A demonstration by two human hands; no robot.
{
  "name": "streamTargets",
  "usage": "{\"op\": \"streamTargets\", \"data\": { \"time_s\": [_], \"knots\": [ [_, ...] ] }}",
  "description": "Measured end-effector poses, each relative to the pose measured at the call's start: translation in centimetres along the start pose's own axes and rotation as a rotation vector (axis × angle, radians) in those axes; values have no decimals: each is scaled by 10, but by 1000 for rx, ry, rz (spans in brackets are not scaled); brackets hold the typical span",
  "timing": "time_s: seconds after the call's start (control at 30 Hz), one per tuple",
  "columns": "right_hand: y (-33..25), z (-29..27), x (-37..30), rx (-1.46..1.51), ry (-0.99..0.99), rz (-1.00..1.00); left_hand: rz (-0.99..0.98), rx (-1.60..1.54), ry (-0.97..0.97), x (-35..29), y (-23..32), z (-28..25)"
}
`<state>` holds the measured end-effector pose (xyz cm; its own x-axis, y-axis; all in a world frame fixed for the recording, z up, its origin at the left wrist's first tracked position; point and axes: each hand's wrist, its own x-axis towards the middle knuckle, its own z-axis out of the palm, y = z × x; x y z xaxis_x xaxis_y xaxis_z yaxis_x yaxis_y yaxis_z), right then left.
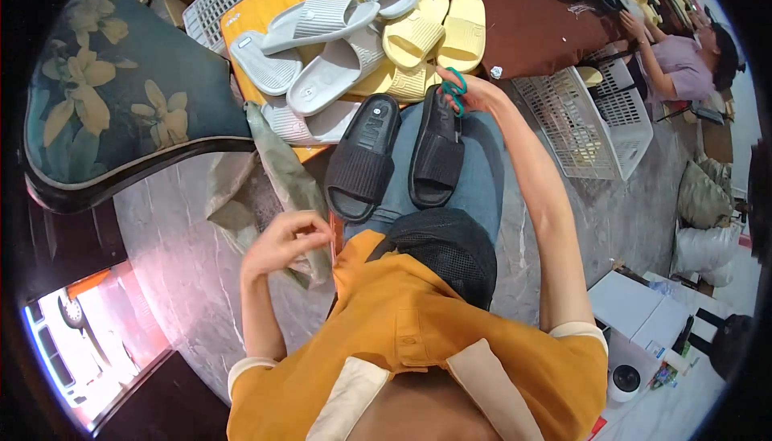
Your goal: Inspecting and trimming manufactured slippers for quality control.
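Observation:
Two black slide sandals lie side by side on my lap, the left one (363,159) on one thigh and the right one (438,151) on the other. My right hand (474,94) is closed around small scissors with green handles (455,87), their blades down along the edge of the right sandal. To the left of the sandals my left hand (280,245) hangs with its fingers curled and pinched together, touching neither sandal; whatever may be between the fingertips is too small to name. A dark mesh cap (446,252) covers part of my lap.
Grey slides (334,71) and yellow slides (414,31) are heaped on an orange table (245,19) ahead. A flowered chair (121,79) stands left, beside an open sack (281,155). White crates (575,119) sit right, near another person (683,63). White boxes (635,304) are lower right.

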<state>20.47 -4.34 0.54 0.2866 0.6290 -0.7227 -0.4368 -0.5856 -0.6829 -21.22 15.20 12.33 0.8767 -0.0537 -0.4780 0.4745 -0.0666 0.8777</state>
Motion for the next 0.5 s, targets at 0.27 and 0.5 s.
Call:
{"op": "streamTargets", "data": {
  "time_s": [0.27, 0.5],
  "knots": [
    [18, 8, -23, -251, 184, -164, 125, 168, 399, 87, -8, -43],
    [39, 34, -63, -319, 148, -380, 401, -207, 1097, 268, 25, -62]
  ]
}}
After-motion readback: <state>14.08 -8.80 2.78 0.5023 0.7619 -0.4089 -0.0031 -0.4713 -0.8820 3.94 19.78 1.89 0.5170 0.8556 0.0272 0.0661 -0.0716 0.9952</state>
